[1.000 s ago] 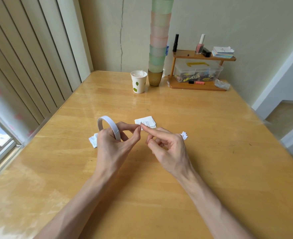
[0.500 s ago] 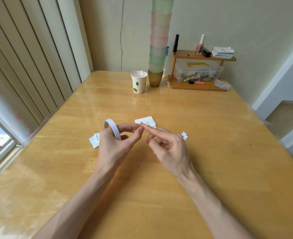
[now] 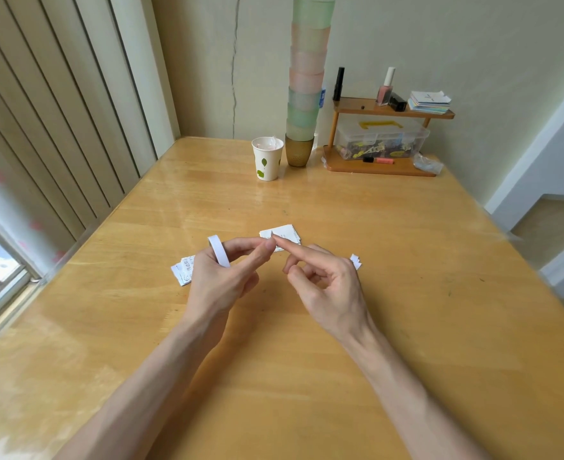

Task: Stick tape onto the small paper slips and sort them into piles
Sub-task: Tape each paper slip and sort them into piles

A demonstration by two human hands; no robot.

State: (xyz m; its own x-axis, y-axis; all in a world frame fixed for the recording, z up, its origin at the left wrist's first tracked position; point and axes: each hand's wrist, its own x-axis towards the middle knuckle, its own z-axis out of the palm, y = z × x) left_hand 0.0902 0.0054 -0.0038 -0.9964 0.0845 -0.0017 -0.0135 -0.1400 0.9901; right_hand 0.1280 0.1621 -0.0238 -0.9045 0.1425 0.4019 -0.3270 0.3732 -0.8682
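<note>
On the left of the light wooden table [image 3: 406, 293], a loose pile of small white printed paper slips [image 3: 183, 272] is partly hidden by the left hand [image 3: 220, 283]. A white roll of tape [image 3: 219, 251] is gripped by that hand, its thumb and forefinger pinched together. Their tips are touched by the straight forefinger of the right hand [image 3: 330, 287] — its other fingers are curled, and whether anything is held cannot be told. A second slip pile [image 3: 287, 231] lies just behind the fingertips; a jagged white paper scrap [image 3: 356, 261] is seen beside the right hand.
</note>
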